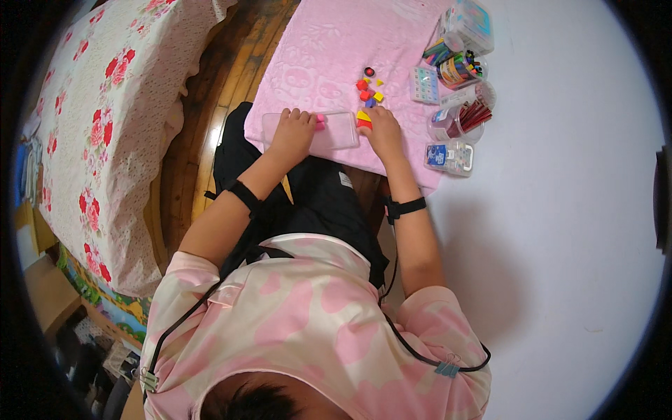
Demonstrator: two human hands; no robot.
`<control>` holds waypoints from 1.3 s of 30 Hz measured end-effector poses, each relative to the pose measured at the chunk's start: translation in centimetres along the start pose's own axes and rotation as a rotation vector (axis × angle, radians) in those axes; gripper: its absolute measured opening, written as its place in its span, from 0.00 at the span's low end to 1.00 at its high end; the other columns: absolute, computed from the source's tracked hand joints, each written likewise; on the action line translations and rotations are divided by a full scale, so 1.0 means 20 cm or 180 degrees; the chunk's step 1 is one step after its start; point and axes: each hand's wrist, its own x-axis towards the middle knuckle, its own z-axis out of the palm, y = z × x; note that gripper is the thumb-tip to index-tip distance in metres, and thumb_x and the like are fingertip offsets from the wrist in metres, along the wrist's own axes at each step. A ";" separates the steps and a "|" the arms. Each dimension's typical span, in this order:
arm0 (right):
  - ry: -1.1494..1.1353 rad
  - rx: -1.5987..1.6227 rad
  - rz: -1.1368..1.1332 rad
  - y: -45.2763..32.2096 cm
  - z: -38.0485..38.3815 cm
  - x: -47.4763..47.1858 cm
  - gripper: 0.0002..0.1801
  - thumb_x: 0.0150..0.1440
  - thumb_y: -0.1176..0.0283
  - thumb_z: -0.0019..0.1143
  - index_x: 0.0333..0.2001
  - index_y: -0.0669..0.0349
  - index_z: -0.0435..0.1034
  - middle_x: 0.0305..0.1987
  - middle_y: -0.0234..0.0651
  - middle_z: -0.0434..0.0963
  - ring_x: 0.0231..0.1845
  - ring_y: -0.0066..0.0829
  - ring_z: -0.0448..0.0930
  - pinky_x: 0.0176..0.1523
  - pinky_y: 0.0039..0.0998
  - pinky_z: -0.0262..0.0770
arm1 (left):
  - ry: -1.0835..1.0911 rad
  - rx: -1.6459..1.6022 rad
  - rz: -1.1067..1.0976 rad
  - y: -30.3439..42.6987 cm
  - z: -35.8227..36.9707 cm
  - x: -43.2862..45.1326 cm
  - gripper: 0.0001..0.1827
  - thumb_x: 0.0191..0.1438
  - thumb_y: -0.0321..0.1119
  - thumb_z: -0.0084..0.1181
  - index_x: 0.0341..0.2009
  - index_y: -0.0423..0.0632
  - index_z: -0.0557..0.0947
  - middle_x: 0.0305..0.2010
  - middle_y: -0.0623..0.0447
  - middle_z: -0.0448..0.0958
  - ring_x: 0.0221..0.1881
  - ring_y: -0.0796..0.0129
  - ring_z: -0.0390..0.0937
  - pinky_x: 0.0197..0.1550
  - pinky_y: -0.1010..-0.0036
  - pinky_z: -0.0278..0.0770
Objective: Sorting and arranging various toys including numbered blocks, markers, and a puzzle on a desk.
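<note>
A clear plastic box [338,137] lies on the pink plush cloth [336,47], close to its front edge. My left hand [294,134] is over the left half of this box, palm down. Two bright pink pieces [320,122] show beside its fingers; whether the hand grips them is hidden. Just right of the box, my right hand [385,131] has its thumb and fingers around a yellow block [362,115] and a red block [364,124]. Beyond it lie a blue block [370,103], a yellow cube [378,96], several red blocks [362,84] and a dark round piece [369,71].
Along the right stand a jar of dark red sticks [457,126], tubs of markers [457,71], a lidded clear case [467,26] and a small handled box [449,157]. A lettered tile box [424,85] lies nearer. A flower-covered bed [105,131] is to the left.
</note>
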 end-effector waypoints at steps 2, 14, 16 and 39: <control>-0.0002 -0.0111 -0.0204 0.01 0.00 -0.01 0.30 0.46 0.66 0.73 0.54 0.56 0.73 0.49 0.38 0.76 0.51 0.44 0.77 0.55 0.43 0.73 | 0.0038 0.0003 0.0005 0.00 0.00 0.01 0.28 0.43 0.32 0.65 0.53 0.44 0.78 0.46 0.49 0.79 0.51 0.56 0.74 0.58 0.60 0.66; -0.0791 0.1038 -0.0580 -0.37 0.04 -0.09 0.26 0.49 0.79 0.66 0.54 0.60 0.70 0.53 0.45 0.72 0.52 0.53 0.77 0.52 0.44 0.77 | -0.0683 -0.0114 -0.0218 -0.01 -0.06 0.01 0.44 0.35 0.40 0.77 0.60 0.46 0.74 0.54 0.49 0.78 0.56 0.55 0.74 0.62 0.57 0.66; -0.0595 0.1270 -0.0524 -0.38 0.09 -0.11 0.26 0.49 0.81 0.65 0.54 0.60 0.70 0.53 0.44 0.72 0.51 0.52 0.77 0.52 0.44 0.77 | -0.0489 -0.0128 -0.0145 0.00 -0.06 0.01 0.41 0.37 0.39 0.75 0.59 0.47 0.75 0.53 0.49 0.78 0.55 0.55 0.75 0.61 0.57 0.66; 0.0979 0.0384 0.0247 -0.10 0.09 0.24 0.29 0.49 0.72 0.70 0.57 0.55 0.72 0.55 0.48 0.71 0.58 0.52 0.70 0.61 0.45 0.70 | -0.0080 -0.0254 -0.0171 -0.09 -0.06 0.05 0.25 0.45 0.29 0.61 0.52 0.46 0.78 0.45 0.48 0.80 0.51 0.55 0.76 0.59 0.60 0.67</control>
